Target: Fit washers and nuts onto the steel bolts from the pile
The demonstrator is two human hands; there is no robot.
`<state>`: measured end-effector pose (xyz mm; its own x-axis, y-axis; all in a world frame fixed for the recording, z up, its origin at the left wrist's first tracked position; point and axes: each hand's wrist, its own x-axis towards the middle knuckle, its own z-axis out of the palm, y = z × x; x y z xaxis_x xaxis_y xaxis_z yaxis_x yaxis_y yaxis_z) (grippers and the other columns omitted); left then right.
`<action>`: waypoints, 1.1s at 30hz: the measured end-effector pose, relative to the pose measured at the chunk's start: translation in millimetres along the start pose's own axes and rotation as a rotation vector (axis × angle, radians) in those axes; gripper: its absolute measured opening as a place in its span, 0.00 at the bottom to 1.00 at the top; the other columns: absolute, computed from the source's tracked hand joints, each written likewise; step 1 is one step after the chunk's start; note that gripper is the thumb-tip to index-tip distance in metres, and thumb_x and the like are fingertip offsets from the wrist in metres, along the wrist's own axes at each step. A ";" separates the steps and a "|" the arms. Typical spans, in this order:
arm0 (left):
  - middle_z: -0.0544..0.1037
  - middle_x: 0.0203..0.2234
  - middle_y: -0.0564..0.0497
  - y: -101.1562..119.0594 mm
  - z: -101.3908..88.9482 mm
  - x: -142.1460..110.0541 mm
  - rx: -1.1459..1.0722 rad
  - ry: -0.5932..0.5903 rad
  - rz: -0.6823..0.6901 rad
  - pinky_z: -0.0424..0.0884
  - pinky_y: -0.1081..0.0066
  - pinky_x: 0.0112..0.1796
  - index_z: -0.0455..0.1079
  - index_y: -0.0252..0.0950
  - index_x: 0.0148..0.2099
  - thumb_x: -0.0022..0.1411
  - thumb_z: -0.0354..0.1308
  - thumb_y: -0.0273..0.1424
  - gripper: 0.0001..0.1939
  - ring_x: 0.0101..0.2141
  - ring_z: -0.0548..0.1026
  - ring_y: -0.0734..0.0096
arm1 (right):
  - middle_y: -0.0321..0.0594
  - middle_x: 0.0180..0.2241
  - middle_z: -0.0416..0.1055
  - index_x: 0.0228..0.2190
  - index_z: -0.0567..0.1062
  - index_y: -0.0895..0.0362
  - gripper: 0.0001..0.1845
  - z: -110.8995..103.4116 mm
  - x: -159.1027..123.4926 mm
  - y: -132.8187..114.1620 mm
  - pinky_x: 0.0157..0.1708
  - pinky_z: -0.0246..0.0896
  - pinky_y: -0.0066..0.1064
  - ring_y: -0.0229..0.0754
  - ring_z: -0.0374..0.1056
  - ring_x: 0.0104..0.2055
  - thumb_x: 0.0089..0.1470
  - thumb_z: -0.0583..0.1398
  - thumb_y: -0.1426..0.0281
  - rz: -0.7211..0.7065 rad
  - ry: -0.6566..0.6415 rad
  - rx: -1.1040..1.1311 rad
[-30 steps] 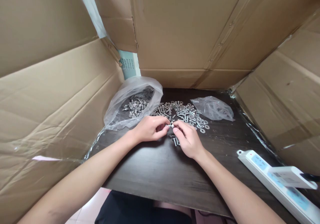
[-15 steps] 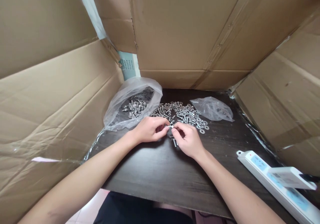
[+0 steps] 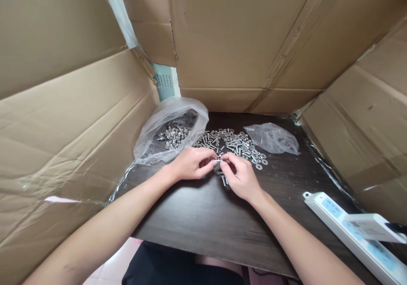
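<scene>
Screw (image 3: 218, 160) sits between the two hands, just on the near side of the metal pile (image 3: 237, 144). Left hand (image 3: 194, 164) pinches one end, and right hand (image 3: 242, 179) pinches the other, fingertips closed, probably for keeping it steady. Open bag (image 3: 144, 137) with more screws lies left of the pile, maybe for easy reach; flatter bag (image 3: 269, 136) lies right of it.

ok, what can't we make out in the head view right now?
- Small metal part: tiny, ends covered by fingertips of the left hand and right hand; can't tell what's fitted on it.
- Loose bolts: partly behind the right hand, no full count.
- Smaller plastic bag: cloudy film blurs any contents.
- Power strip: far end cut off at frame edge.
- Print on pale green surface: too small.
</scene>
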<state>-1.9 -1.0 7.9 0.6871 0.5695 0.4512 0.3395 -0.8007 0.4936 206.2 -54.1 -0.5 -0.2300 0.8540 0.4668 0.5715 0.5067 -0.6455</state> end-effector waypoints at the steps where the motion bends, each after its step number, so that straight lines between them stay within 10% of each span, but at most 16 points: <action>1: 0.78 0.27 0.52 -0.1 0.2 -0.1 0.004 -0.001 0.000 0.67 0.73 0.31 0.74 0.35 0.43 0.71 0.53 0.35 0.11 0.26 0.73 0.73 | 0.34 0.24 0.69 0.32 0.72 0.55 0.11 -0.4 0.2 0.1 0.29 0.56 0.30 0.40 0.65 0.26 0.67 0.55 0.67 0.000 -0.013 -0.001; 33: 0.79 0.29 0.51 -0.6 -1.5 0.1 0.012 -0.041 -0.024 0.67 0.72 0.32 0.73 0.36 0.43 0.71 0.53 0.34 0.10 0.28 0.75 0.71 | 0.31 0.19 0.65 0.23 0.69 0.54 0.10 2.0 -0.5 0.8 0.32 0.55 0.32 0.38 0.62 0.23 0.56 0.57 0.72 -0.038 -0.065 -0.065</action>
<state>-3.0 -0.2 8.7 0.7042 0.5806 0.4087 0.3633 -0.7892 0.4952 205.2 -53.9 -2.5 -0.3021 0.8411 0.4486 0.6106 0.5321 -0.5865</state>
